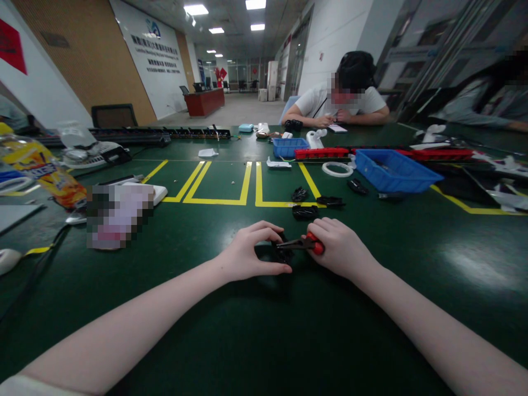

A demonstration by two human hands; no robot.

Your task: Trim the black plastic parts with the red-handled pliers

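Between thumb and fingers my left hand (252, 250) holds a small black part (282, 253) low over the green table. My right hand (340, 247) is closed round the red handles of a pair of needle-nose pliers (314, 243). The pliers' dark jaws point left and meet the black part; whether they grip it is too small to tell. Just beyond my hands lie several more black parts, among them one (305, 212) nearest me and another (357, 186) further right.
On the green table (185, 341), a blue bin (396, 171), a smaller blue bin (290, 147) and a white ring (337, 169) stand beyond. A bottle (49, 170) and a phone-like object (121, 217) are at left. A person (342, 99) sits opposite.
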